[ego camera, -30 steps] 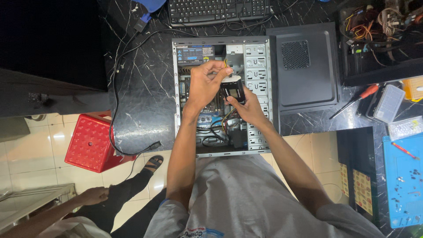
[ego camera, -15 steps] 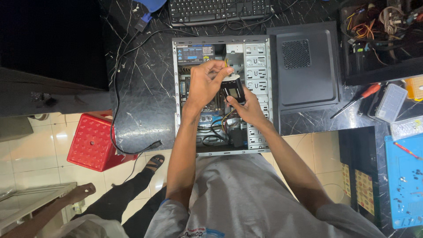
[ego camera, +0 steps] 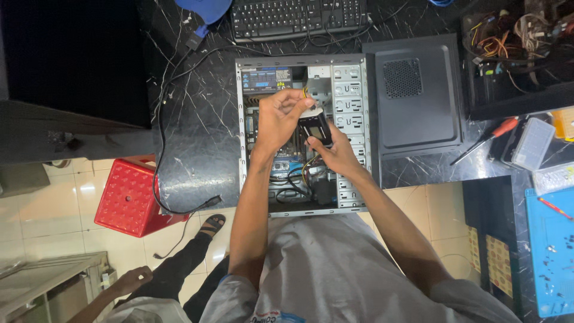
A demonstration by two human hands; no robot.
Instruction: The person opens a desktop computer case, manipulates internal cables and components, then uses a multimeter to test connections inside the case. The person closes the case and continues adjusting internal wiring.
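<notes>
1. The left hand (ego camera: 281, 119) curls its fingers over the top of a small black cooler fan (ego camera: 315, 127).
2. The right hand (ego camera: 338, 152) clasps the fan from below.
3. Fan sits above the open computer case (ego camera: 302, 134), mid-countertop (ego camera: 197, 119).

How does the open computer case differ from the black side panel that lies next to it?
The computer case is a grey metal box, open on top, with boards and cables inside; the side panel is a flat black sheet with a round vent. Both hands work above the case; nothing touches the panel. Both lie on the dark marble table.
</notes>
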